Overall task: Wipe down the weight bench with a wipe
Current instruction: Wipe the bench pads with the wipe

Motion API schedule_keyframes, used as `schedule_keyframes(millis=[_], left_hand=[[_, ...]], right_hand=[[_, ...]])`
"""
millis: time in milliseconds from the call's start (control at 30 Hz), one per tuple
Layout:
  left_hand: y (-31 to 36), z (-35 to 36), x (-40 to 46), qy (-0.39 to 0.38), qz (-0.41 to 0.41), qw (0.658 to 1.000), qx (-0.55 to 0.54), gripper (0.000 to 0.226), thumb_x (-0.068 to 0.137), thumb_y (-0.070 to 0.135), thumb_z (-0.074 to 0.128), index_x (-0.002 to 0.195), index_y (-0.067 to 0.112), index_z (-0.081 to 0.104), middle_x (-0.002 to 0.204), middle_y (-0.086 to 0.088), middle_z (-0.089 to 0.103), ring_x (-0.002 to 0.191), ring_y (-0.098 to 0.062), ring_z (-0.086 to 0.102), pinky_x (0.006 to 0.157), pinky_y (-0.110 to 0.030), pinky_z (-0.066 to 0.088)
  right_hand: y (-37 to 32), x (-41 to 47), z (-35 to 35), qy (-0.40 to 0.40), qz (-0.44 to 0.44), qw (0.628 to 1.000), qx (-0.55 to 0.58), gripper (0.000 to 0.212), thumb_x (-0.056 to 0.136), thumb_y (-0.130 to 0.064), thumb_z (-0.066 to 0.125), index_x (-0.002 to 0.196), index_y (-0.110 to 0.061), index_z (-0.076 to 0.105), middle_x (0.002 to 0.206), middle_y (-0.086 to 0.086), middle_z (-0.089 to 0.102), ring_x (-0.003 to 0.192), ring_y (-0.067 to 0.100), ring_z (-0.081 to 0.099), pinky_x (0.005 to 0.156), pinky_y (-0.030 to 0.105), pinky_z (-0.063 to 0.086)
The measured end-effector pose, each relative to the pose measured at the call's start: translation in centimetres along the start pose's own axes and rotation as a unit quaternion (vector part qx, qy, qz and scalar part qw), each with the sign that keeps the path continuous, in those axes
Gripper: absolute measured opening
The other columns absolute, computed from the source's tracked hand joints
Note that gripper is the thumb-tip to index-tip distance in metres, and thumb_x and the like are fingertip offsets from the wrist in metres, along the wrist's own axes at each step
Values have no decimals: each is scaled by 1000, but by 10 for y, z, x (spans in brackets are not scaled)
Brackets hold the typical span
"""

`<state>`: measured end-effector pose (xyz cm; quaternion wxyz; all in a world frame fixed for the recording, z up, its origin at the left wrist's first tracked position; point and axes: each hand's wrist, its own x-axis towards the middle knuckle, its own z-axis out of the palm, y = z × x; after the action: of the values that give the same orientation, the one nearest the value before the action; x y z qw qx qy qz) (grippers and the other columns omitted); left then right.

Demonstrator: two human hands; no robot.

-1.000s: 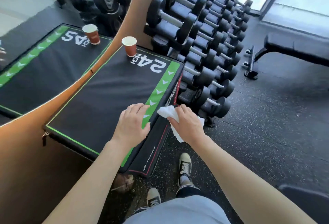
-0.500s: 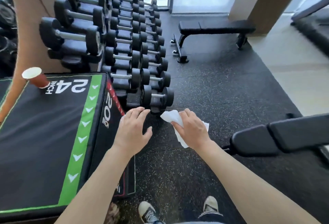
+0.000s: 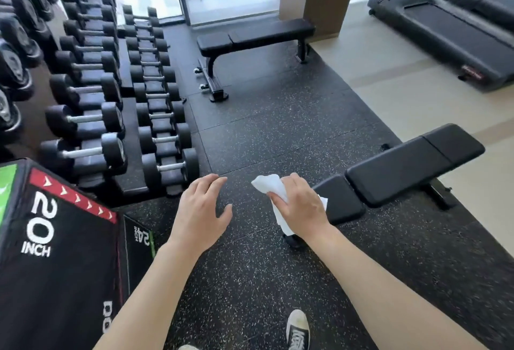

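A: What is seen, from the largest thing down?

B: A dark rubber floor flecked with pale specks is spread across the middle; a dumbbell rack loaded with black dumbbells is ranged along the left; treadmills are set on the pale flooring at the upper right; a black plyo box, marked "20 INCH" in white under a red band of arrows, is placed at the lower left.

A: And the weight bench?

B: Two are shown; the nearer weight bench is found at the right, just beyond the right hand; it is padded in smooth black, split into a long back pad and a short seat pad, carried on a dark frame, and the long pad is seen tilted up towards the right; a faint sheen is caught on its top face. A second flat bench is stood further off by the window, well apart from the first.

A: How are the hands held?

B: The left hand is kept over the floor with fingers spread and nothing held; the right hand is curled round a white wipe, which is bunched at the fingertips and trails below the palm; the wipe is overlapped with the seat end of the nearer bench, though contact cannot be told.

A: Anything smaller?

B: A dark canvas shoe with a white toe is glimpsed at the bottom edge.
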<state>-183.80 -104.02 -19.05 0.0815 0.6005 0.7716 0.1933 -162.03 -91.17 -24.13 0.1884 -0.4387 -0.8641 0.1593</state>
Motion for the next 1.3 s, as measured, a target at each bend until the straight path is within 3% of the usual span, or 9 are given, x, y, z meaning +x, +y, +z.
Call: schedule_keyframes(millis=[333,533,900,1300], left_hand=[[132,56,78,-20,47,999,7,61,94,35,70,150,17,52,150,-5,52,141,-27,44,120,-45,36],[155,73,126,-39,78,996,6,62,96,38,68,152,20,49,154,-3,49,144,-26,40,119,-46,36],[194,91,214,-60,150,986,-39,63,96,39,66,153,21,47,154,-1,48,145,-24,38,122,-47,35],[239,133,264,-74,125,988,-49,59,97,39,66,151,22,49,153,-1,49,144,-25,39,120,-48,36]], right_hand=[[143,12,-77,62,43,997,-3,38,100,-51,52,104,-14,56,96,-1,53,86,19,51,71,29,38],[180,22,-89,83,78,993,-2,35,100,-47,58,105,-13,57,98,0,54,89,21,53,72,34,46],[216,51,-126,107,136,983,-53,37,99,-47,60,106,-11,58,100,1,55,90,20,52,72,31,43],[292,86,-141,67,128,988,-56,39,98,-48,59,106,-11,58,99,2,54,90,23,53,71,34,43]])
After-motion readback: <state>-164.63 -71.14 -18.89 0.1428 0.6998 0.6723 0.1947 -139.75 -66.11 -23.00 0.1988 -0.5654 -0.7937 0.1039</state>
